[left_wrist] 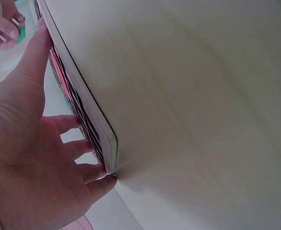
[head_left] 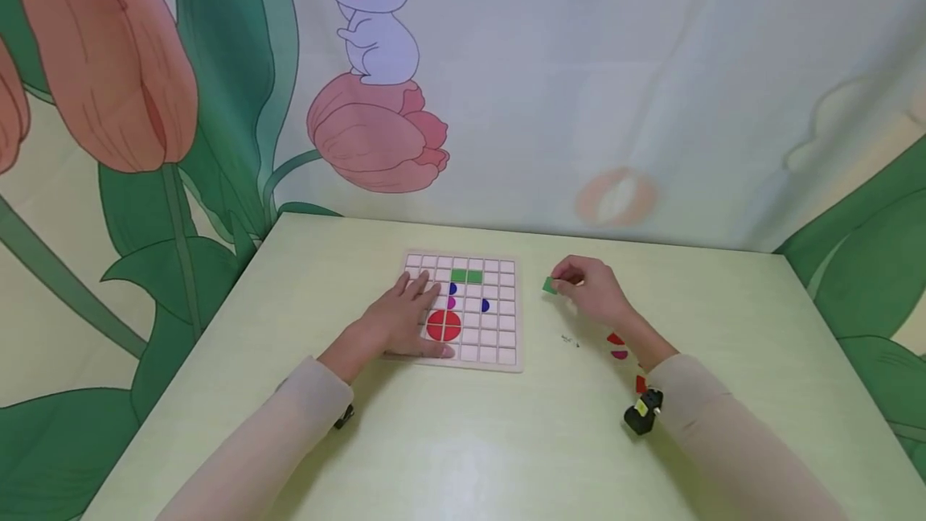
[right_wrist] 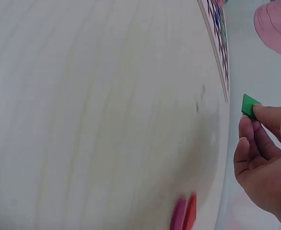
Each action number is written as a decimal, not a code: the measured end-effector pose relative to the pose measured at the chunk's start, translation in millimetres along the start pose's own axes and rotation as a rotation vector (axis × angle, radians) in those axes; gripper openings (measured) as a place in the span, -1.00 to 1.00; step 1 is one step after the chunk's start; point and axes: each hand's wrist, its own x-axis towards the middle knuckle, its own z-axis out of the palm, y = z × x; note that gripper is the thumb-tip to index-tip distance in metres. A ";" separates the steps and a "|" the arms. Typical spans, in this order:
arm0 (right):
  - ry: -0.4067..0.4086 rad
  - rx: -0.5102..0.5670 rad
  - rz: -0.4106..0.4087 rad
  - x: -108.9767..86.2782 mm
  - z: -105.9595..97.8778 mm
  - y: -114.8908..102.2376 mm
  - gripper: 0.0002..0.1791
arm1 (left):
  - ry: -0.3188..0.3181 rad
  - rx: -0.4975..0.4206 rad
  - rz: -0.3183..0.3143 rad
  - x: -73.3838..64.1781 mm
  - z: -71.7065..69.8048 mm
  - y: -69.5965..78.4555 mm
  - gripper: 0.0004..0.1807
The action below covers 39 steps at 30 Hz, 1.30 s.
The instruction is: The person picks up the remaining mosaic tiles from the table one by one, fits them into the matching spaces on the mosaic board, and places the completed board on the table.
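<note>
A white gridded board (head_left: 489, 338) lies on the table, holding two green squares (head_left: 466, 276), a red circle of quarter pieces (head_left: 444, 326), dark blue half-circles (head_left: 485, 305) and a magenta piece (head_left: 452, 303). My left hand (head_left: 402, 318) rests over the board's left part with fingers spread, hiding some cells. In the left wrist view its fingertips lie along the board's edge. To the right of the board, my right hand (head_left: 589, 289) pinches a green square tile (right_wrist: 249, 106) between thumb and fingers, raised over the table.
Near the right forearm lie a red piece (head_left: 615, 338), a magenta piece (head_left: 619, 354) and another red piece (head_left: 641, 383), partly covered by the wrist camera (head_left: 643, 412). Small dark marks (head_left: 570, 340) show on the table right of the board. A printed curtain (head_left: 521, 103) hangs behind the table.
</note>
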 end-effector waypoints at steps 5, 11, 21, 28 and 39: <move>-0.036 0.031 -0.028 20.3 37.4 -17.3 -0.96 | -0.012 0.001 0.000 -2.8 -2.0 -0.1 0.33; -0.051 0.012 -0.033 39.1 62.3 -28.2 -0.96 | -0.001 -0.010 -0.007 -1.9 -0.4 0.5 0.33; -0.025 0.011 -0.003 55.7 75.7 -28.7 -0.93 | -0.006 -0.033 -0.032 1.0 1.3 2.7 0.33; 0.001 0.029 -0.008 60.8 78.1 -33.4 -0.91 | 0.013 -0.027 -0.041 2.4 0.8 1.4 0.33; 0.019 0.055 0.072 61.4 89.5 -31.9 -0.92 | 0.011 -0.012 -0.034 4.3 7.0 -2.4 0.35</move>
